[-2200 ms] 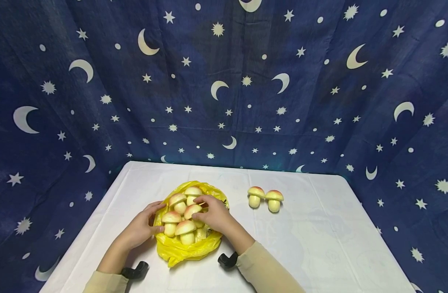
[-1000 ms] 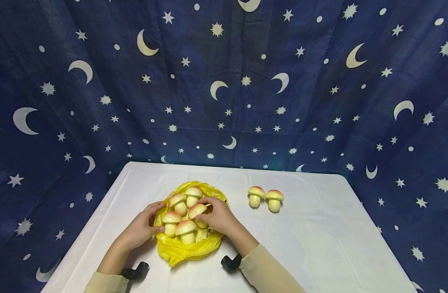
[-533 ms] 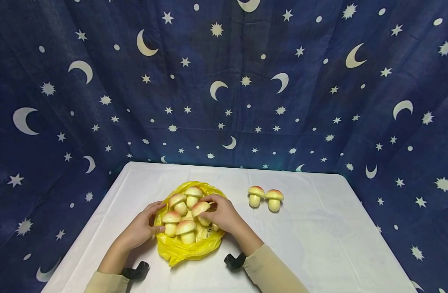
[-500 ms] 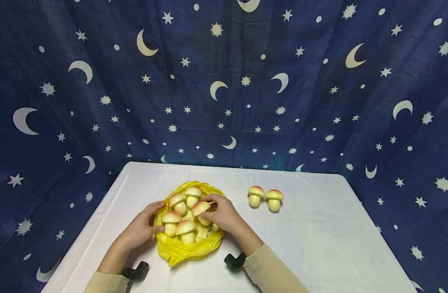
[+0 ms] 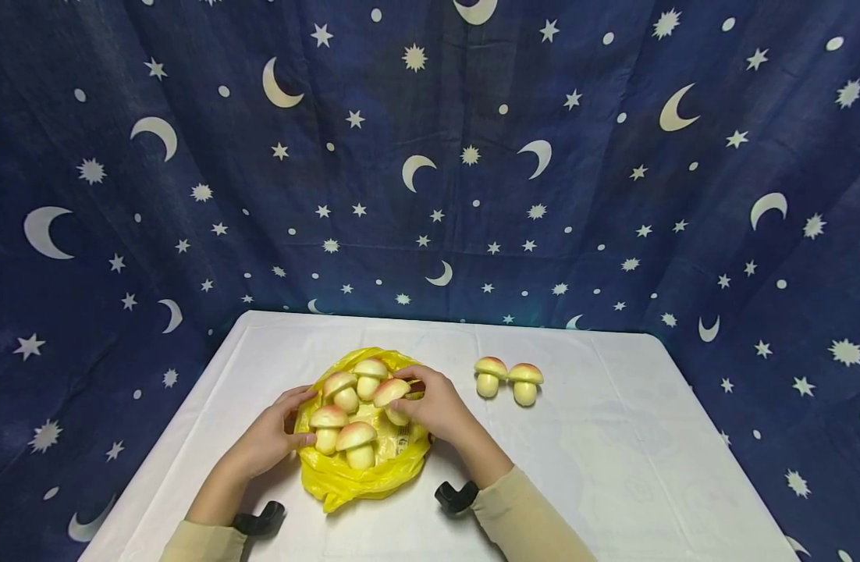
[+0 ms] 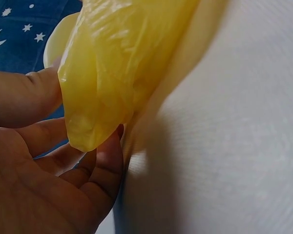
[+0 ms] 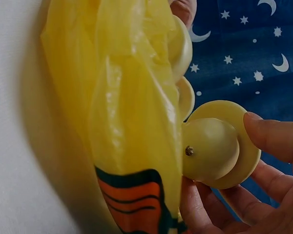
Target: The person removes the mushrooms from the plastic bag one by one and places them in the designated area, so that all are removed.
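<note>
Two bare hands at work over a crumpled yellow bag, set on the white-covered bench, left of its middle. Bag sits with its mouth folded wide and facing up.

Right hand at the bag's right side. Grip clamped on one pale mushroom, red-tinged on the cap. Right wrist view: thumb on the cap's rim, fingers round the lower side, stem end turned to the camera with a small dark spot on it. This piece is tilted, by the right rim of the mouth.

Left hand on the opposite side. Grip together on the bag's edge, plastic fold between thumb and fingers in the left wrist view; thumb tip lies close to the nearest piece inside.

Four other mushrooms inside the bag, mostly toward its left and far side, caps pointing away from the person. Dark print on the plastic at the right of the mouth; orange and black print outside, below the right hand.

Two loose mushrooms on the bench to the right, side by side, well apart from the bag.

Beige sleeves on both arms, a black fitting at each wrist. Dark blue cloth behind, patterned with pale moons and stars.
</note>
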Motion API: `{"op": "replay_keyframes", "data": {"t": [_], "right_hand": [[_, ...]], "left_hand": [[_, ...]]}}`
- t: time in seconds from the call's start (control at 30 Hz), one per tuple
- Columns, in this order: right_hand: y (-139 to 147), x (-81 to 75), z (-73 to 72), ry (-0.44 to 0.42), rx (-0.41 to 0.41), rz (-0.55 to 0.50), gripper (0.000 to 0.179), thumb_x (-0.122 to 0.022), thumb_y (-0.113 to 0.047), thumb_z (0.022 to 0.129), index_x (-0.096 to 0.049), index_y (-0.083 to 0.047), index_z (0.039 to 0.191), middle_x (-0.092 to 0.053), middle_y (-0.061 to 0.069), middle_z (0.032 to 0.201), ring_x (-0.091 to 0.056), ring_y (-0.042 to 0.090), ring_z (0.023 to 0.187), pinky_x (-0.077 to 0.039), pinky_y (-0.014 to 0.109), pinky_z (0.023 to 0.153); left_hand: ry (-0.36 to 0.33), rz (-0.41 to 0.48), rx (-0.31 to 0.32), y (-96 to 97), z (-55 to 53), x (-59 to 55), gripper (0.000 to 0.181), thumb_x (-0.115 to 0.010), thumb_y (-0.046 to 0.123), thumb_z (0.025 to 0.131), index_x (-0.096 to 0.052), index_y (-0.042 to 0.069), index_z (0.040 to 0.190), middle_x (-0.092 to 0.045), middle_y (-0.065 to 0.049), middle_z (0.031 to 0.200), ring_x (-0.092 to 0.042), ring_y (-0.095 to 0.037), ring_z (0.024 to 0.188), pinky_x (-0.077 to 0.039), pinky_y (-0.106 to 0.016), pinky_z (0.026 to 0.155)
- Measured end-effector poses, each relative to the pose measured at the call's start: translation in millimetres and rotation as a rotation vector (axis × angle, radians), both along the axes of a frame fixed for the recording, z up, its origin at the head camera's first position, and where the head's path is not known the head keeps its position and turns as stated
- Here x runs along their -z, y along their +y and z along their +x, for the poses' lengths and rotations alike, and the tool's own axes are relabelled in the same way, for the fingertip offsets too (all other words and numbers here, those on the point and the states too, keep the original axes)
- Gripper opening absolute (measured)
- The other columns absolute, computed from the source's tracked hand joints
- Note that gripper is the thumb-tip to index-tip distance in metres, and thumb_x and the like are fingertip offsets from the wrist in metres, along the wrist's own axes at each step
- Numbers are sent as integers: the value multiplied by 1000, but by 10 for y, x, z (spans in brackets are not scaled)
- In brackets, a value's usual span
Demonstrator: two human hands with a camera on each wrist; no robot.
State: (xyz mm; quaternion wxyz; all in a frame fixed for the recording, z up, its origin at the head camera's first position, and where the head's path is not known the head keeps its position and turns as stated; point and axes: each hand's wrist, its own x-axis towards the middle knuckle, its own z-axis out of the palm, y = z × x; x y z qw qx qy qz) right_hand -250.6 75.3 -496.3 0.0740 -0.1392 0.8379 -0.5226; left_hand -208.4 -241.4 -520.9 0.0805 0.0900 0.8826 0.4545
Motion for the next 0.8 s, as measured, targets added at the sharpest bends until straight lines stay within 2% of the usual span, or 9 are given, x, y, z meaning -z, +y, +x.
{"op": "replay_keyframes", "data": {"t": [0.27, 0.53, 0.8], "right_hand": [[95, -22, -21, 12, 5, -24, 49, -86, -21, 90, -72, -11, 136, -72, 7, 135, -70, 28, 117, -64, 35, 90], [193, -37, -28, 11, 36, -13, 42, -86, -23, 91, -73, -21, 131, -74, 2, 129, -70, 24, 116, -64, 35, 89], [310, -70, -52, 13, 63, -30, 45, -86, -21, 90, -73, -17, 133, -74, 6, 130, -69, 31, 120, -63, 36, 88]], "left_hand": [[0, 5, 2, 2, 0, 8, 80, -84, 16, 92, -46, -3, 159, -34, -23, 172, -30, -52, 160, -23, -69, 129], [3, 7, 4, -4, -5, 28, 78, -85, 15, 92, -48, -3, 158, -33, -24, 173, -30, -53, 160, -23, -69, 129], [8, 19, 6, 0, -6, 33, 78, -85, 16, 92, -49, -4, 157, -32, -24, 173, -29, -53, 160, -22, -70, 129]]}}
